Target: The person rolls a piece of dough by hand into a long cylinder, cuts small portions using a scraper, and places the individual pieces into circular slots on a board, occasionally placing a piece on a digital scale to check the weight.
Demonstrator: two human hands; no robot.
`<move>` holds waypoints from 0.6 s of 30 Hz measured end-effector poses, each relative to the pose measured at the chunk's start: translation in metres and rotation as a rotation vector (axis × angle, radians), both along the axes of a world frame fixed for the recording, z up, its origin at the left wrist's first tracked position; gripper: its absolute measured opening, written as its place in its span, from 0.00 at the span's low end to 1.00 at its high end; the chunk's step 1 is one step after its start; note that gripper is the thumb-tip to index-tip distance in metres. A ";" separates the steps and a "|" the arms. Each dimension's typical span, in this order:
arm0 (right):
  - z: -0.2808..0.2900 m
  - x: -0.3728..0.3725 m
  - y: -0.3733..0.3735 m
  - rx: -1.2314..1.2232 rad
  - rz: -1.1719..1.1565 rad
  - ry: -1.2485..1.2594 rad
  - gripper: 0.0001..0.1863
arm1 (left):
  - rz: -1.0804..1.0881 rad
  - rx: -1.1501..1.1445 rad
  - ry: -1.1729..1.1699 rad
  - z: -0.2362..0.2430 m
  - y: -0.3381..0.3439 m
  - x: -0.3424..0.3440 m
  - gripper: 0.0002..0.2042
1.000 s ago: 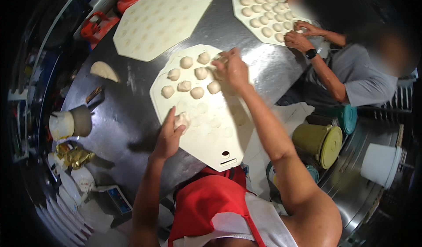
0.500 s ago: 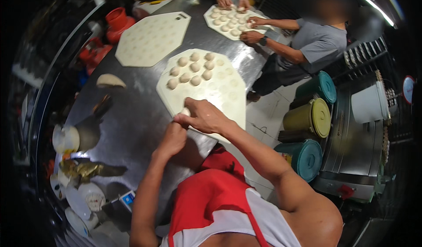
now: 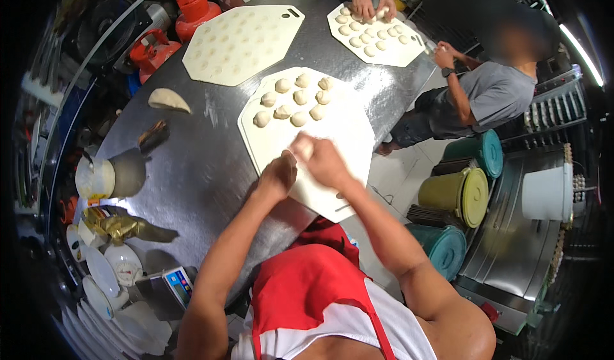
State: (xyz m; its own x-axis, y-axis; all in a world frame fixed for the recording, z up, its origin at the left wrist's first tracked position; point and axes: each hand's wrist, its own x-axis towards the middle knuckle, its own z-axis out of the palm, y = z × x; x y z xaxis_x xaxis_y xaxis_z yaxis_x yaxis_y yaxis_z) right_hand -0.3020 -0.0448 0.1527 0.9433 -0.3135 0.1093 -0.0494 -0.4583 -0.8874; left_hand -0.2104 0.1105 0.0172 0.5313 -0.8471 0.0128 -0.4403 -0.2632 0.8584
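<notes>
My right hand (image 3: 325,163), smeared by motion, is closed round a pale dough ball (image 3: 306,149), of which only a small part shows between the fingers. Beside it, my left hand (image 3: 278,176) is curled with its fingers closed; whatever may be in it is hidden. Both hands are above the near left part of a cream octagonal board (image 3: 342,129). Several round dough balls (image 3: 298,119) sit in short rows on the board's far left part.
A second octagonal board (image 3: 243,45) with shallow round marks lies far left. Two co-workers stand at the far side, near a board (image 3: 403,56) of dough balls. A dough piece (image 3: 169,100), a white tub (image 3: 96,177) and a scale (image 3: 178,284) are on the left. Lidded bins (image 3: 474,197) stand right.
My hands have drawn slightly apart, the right one holding the dough ball. The co-worker in grey has lifted both hands off the far board. The whole view has shifted a little.
</notes>
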 end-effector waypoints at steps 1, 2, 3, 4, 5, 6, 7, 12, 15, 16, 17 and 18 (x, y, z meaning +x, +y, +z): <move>-0.043 -0.009 -0.072 0.040 -0.184 0.057 0.12 | 0.035 0.339 0.013 0.047 -0.024 -0.021 0.13; -0.063 -0.005 -0.116 -0.038 -0.320 0.040 0.12 | 0.080 0.331 0.055 0.064 -0.017 -0.024 0.11; -0.077 0.005 -0.149 -0.122 -0.446 0.018 0.12 | 0.128 0.303 0.058 0.054 0.000 -0.025 0.10; -0.082 0.023 -0.165 -0.209 -0.443 0.040 0.12 | 0.183 0.269 0.059 0.038 0.022 -0.020 0.10; -0.086 0.035 -0.173 -0.298 -0.433 0.073 0.13 | 0.208 0.304 0.070 0.028 0.048 -0.020 0.10; -0.100 0.041 -0.184 -0.304 -0.424 0.144 0.14 | 0.276 0.384 0.146 0.019 0.070 -0.025 0.09; -0.117 0.050 -0.189 -0.301 -0.404 0.200 0.14 | 0.359 0.469 0.208 0.015 0.092 -0.028 0.09; -0.104 0.066 -0.152 -0.382 -0.450 0.050 0.20 | 0.575 0.584 0.255 0.048 0.154 -0.042 0.10; -0.088 0.132 -0.055 0.016 -0.191 0.199 0.21 | 0.573 0.599 0.299 0.054 0.185 -0.031 0.11; -0.091 0.159 -0.020 -0.067 -0.079 0.083 0.20 | 0.532 0.567 0.222 0.054 0.196 -0.024 0.12; -0.063 0.187 0.023 -0.019 0.091 0.218 0.20 | 0.504 0.541 0.157 0.053 0.215 -0.023 0.13; -0.069 0.215 0.054 -0.061 0.157 0.108 0.21 | 0.492 0.523 0.159 0.052 0.227 -0.012 0.15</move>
